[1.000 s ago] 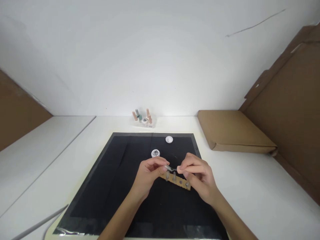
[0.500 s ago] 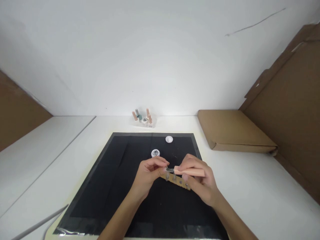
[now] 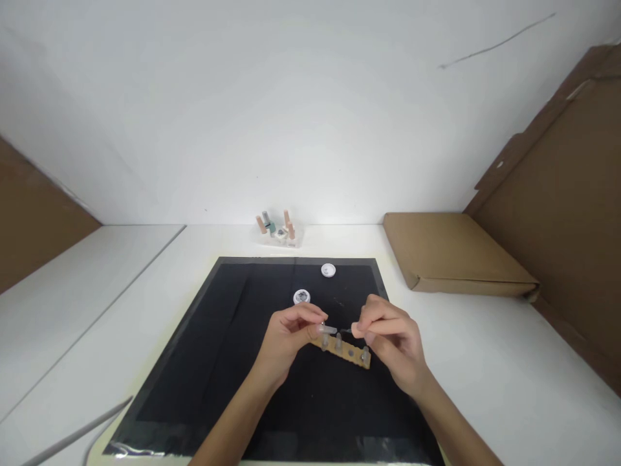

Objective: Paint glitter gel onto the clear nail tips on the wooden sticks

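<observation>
Clear plastic nail tip (image 3: 328, 329), over tan notched flat strip (image 3: 345, 351): prob. light, stiff, slick, hold by edges; L hand (image 3: 291, 331) grip pinching it, R hand (image 3: 394, 335) grip on pink-handled thin brush (image 3: 358, 330).

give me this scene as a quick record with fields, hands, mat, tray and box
left hand: pinches a translucent nail tip
right hand: holds a peach-handled brush, bristle end toward the nail tip
black mat: tan strip with upright nail tips, open white jar, white lid
clear tray: nail polish bottles, behind the mat
cardboard box: lying flat and closed, right of the mat
</observation>
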Tool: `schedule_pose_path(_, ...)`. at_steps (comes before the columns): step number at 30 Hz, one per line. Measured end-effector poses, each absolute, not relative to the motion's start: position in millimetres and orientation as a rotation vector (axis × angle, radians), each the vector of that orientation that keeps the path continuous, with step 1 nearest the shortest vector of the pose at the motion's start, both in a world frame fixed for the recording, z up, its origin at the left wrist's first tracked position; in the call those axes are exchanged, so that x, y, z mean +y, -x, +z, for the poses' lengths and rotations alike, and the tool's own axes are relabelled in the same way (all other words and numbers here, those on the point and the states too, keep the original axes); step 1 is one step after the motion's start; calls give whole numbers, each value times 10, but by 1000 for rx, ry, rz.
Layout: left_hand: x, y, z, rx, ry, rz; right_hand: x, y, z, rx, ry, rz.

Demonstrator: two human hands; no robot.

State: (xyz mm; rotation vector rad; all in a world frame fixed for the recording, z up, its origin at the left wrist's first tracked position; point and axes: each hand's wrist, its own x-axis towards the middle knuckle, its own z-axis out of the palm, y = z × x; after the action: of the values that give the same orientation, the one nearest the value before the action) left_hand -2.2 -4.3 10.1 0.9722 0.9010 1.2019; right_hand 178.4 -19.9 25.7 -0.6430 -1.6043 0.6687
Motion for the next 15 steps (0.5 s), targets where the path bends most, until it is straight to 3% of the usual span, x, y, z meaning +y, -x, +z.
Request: schedule_pose_path(15,-50,36,61,868,-931,1218,-182,-1740,248,-1448,713,745)
